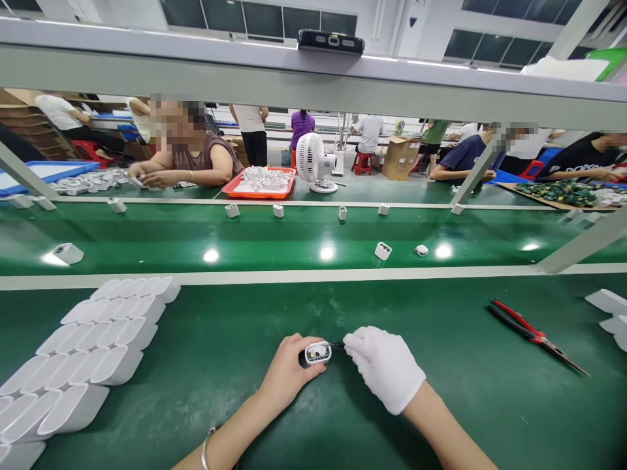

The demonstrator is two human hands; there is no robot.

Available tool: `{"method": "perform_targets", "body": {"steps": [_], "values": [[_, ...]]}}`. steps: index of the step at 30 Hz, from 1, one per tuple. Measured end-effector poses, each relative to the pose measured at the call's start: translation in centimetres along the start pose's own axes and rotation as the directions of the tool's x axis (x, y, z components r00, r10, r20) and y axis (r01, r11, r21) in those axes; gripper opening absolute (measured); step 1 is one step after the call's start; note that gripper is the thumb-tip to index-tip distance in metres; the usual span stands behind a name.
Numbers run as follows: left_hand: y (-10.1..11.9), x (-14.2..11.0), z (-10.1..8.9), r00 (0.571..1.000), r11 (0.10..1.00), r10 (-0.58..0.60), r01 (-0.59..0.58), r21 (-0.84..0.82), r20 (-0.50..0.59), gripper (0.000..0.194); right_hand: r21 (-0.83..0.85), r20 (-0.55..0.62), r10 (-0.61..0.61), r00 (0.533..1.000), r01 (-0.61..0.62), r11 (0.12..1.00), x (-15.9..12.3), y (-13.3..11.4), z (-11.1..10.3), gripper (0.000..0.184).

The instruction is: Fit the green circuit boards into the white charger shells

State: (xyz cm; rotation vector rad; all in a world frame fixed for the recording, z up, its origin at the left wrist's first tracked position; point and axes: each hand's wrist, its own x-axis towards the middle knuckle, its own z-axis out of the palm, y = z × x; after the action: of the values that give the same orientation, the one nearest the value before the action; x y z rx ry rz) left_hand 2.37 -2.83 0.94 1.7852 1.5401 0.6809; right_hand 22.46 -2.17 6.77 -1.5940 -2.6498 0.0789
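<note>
My bare left hand (289,371) is closed around a small white charger housing (318,352) with its open end and inner parts facing me. My right hand (385,365), in a white glove, pinches a thin dark tool (337,344) whose tip meets the housing's top edge. Both hands rest low on the green bench mat (235,365), near its front middle. To my left, rows of identical white housings (83,359) lie packed side by side.
Red-handled pliers (533,336) lie on the mat to the right. More white parts (610,310) sit at the right edge. A green conveyor belt (274,238) carries single housings. Across it sit people, an orange tray (259,186) and a white fan (313,163).
</note>
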Motion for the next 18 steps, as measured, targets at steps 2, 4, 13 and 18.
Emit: {"method": "perform_targets", "body": {"steps": [2, 4, 13, 18], "values": [[0.1, 0.1, -0.1, 1.0, 1.0, -0.011, 0.011, -0.006, 0.009, 0.031, -0.007, 0.009, 0.007, 1.0, -0.007, 1.0, 0.1, -0.2, 0.0, 0.011], [0.1, 0.1, -0.2, 0.999, 0.999, -0.026, 0.027, -0.018, 0.025, 0.032, -0.009, 0.015, 0.009, 1.0, -0.009, 1.0, 0.2, -0.5, 0.1, 0.011], [0.2, 0.1, -0.4, 0.996, 0.996, -0.067, 0.069, -0.048, 0.053, 0.033, -0.021, 0.043, 0.026, 0.999, -0.025, 0.999, 0.4, -1.0, -0.3, 0.011], [0.2, 0.1, -0.4, 0.995, 0.996, -0.069, 0.072, -0.043, 0.066, 0.032, -0.046, 0.007, 0.059, 0.998, -0.058, 0.997, 0.1, -0.6, -0.2, 0.011]]}}
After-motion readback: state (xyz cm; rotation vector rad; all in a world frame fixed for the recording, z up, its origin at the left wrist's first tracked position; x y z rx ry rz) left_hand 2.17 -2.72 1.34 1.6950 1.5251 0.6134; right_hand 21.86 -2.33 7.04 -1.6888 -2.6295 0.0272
